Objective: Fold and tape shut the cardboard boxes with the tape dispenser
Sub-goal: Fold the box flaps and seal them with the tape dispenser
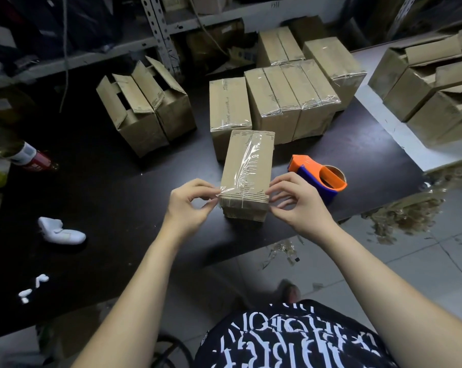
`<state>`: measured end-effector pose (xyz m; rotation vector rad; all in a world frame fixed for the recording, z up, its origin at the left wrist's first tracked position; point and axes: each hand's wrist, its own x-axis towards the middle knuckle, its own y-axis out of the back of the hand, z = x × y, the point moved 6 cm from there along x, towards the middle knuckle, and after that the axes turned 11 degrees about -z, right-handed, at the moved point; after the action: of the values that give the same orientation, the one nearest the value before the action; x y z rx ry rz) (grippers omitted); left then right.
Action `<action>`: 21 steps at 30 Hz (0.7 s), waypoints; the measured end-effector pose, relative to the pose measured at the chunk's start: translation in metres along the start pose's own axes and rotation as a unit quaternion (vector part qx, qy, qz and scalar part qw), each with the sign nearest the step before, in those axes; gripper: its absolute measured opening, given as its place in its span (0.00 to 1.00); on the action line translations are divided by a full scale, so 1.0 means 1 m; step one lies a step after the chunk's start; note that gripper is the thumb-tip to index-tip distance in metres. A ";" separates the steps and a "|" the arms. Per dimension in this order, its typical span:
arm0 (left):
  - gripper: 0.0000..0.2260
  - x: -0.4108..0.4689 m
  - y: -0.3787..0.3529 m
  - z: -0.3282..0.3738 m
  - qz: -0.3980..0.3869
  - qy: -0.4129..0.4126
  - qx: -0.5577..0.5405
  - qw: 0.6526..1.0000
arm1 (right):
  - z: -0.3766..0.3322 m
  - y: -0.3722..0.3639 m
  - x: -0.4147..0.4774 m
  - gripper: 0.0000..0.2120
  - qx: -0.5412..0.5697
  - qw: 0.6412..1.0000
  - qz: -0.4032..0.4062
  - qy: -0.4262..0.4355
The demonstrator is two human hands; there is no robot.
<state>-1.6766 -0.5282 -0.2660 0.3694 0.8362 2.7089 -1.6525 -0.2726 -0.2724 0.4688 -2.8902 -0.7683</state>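
Note:
A small cardboard box [247,166] stands on the black table [113,187] in front of me, with clear tape along its top seam. My left hand [190,205] pinches the box's near left corner, fingertips on the tape end. My right hand [296,201] pinches the near right corner. The orange and blue tape dispenser [320,176] lies on the table just right of the box, behind my right hand, with neither hand on it.
Several taped boxes [285,94] stand behind the one I hold. Two open boxes [145,102] sit to the left, more open ones [431,83] on a white surface at right. A white cloth [60,231] and a red-capped bottle [30,158] lie left. Tape scraps litter the floor.

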 end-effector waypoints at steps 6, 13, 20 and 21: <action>0.09 -0.002 -0.013 0.008 -0.003 -0.062 0.068 0.996 | 0.011 0.005 -0.001 0.11 0.005 1.000 -0.019 0.008; 0.06 0.003 -0.031 0.018 0.026 -0.074 0.070 0.995 | 0.015 0.015 -0.002 0.07 0.014 0.998 0.044 0.037; 0.06 0.004 -0.052 0.022 0.086 -0.126 0.120 0.981 | 0.023 0.027 -0.009 0.06 -0.004 0.991 0.117 0.063; 0.06 0.004 -0.056 0.022 0.084 -0.130 0.128 0.980 | 0.027 0.027 -0.011 0.07 -0.008 0.990 0.126 0.064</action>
<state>-1.6626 -0.4712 -0.2799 0.8645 1.1197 2.6236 -1.6545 -0.2347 -0.2823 0.1398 -2.7484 -0.6935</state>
